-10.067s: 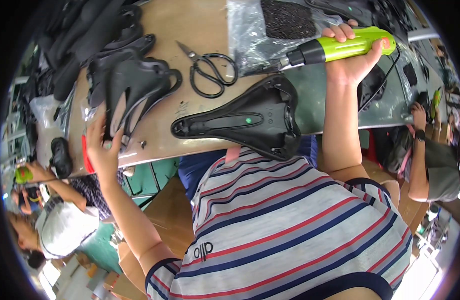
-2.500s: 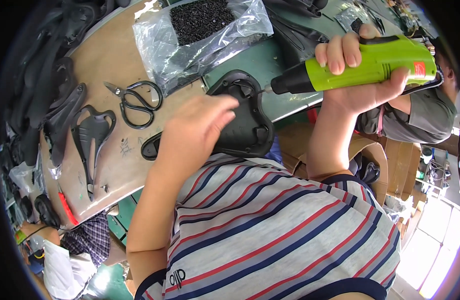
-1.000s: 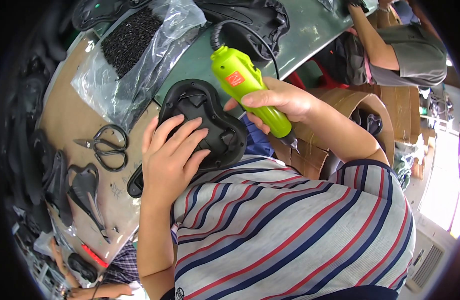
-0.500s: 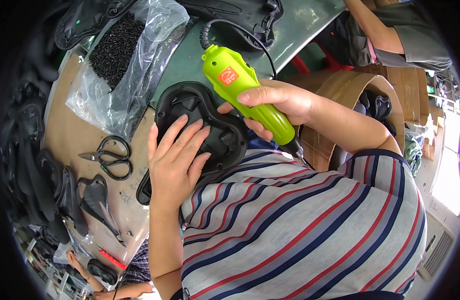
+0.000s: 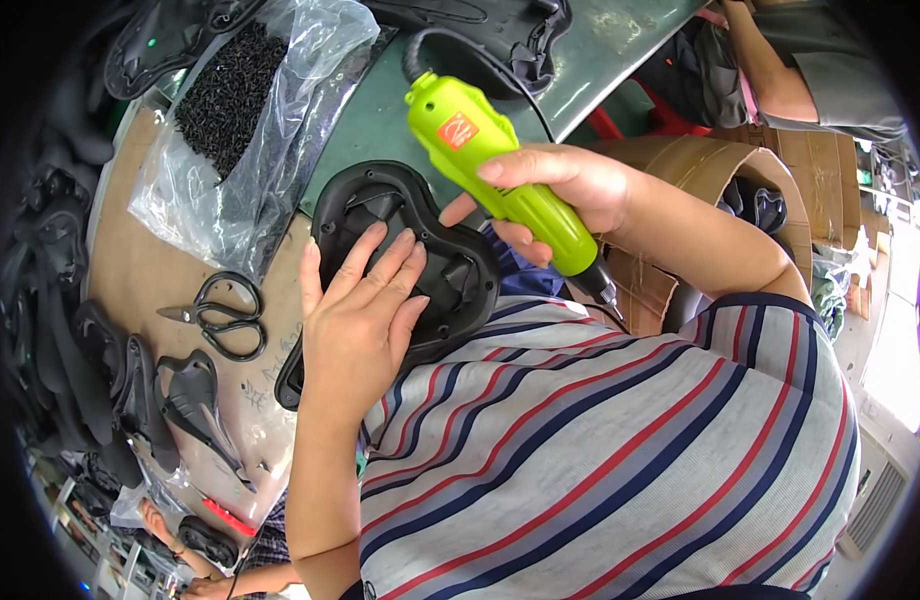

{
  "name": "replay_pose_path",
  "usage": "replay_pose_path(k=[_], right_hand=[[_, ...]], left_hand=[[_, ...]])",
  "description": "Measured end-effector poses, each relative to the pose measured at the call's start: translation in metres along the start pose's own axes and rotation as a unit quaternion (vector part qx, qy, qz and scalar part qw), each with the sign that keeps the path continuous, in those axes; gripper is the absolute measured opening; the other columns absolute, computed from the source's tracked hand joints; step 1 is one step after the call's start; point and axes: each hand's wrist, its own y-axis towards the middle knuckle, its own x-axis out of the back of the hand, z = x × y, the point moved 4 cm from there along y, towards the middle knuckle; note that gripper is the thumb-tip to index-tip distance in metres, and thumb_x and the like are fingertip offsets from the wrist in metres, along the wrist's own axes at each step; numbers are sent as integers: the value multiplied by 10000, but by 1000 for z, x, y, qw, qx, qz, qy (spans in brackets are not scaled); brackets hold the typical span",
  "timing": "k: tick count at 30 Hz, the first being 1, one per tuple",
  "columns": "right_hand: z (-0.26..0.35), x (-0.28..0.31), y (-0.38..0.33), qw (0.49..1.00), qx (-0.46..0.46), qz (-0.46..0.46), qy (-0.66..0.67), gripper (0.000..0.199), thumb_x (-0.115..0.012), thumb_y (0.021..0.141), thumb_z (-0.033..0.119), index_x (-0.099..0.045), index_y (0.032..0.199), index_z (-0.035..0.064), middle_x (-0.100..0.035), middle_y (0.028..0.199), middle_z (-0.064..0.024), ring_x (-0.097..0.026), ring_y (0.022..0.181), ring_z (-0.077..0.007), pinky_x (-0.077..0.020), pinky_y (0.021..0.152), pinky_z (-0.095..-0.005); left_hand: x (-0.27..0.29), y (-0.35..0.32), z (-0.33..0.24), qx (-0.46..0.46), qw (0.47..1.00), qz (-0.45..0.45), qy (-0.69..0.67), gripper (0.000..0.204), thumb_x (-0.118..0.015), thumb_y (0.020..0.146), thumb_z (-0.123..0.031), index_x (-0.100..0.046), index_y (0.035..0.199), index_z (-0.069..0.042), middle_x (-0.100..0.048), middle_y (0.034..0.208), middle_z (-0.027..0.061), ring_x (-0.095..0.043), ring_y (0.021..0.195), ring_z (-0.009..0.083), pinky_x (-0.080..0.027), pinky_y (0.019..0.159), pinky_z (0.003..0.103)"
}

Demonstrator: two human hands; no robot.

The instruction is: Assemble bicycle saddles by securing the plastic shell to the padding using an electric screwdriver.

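My right hand (image 5: 570,195) is wrapped round a lime-green electric screwdriver (image 5: 480,150). Its dark bit end points down and right, away from the work, and a black cable leaves its upper end. Flat on a black moulded bicycle-saddle-shaped part (image 5: 460,270) lies my left hand (image 5: 365,320), fingers outstretched. The part rests hollow side up at the table's near edge, with screw points along its rim. My palm hides its middle.
Black-handled scissors (image 5: 225,315) lie left of the part, below a clear bag (image 5: 280,170) of small black screws (image 5: 230,100). More black moulded parts (image 5: 195,395) fill the left side. A cardboard box (image 5: 670,170) stands at right; other people work nearby.
My right hand and the screwdriver have shifted slightly, the bit end swinging a little lower and to the right. The left hand stays on the part.
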Motion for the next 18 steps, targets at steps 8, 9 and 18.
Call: replay_pose_path(k=[8, 9, 18], right_hand=[[19, 0, -8, 997, 67, -22, -27, 604, -654, 817, 455, -543, 1080, -78, -547, 605, -70, -542, 451, -143, -474, 447, -240], [20, -1, -8, 997, 67, -9, -40, 604, -656, 817, 451, -542, 1078, -82, -544, 596, -70, -541, 449, -141, -471, 444, -237], [13, -7, -2, 995, 35, -7, -95, 667, -666, 792, 496, -531, 1106, -77, -540, 595, -72, -540, 450, -150, -452, 452, -248]], left_hand=[[1, 5, -6, 15, 999, 27, 17, 349, -625, 822, -134, -636, 1170, -106, -606, 1224, 7, -472, 1243, 193, -139, 1115, 520], [2, 4, -6, 16, 999, 27, 17, 349, -625, 822, -134, -636, 1170, -106, -606, 1224, 7, -472, 1243, 193, -139, 1115, 520], [-4, -2, -2, 22, 1000, 8, 3, 337, -604, 838, -142, -635, 1173, -113, -605, 1226, -2, -473, 1243, 193, -109, 1118, 528]])
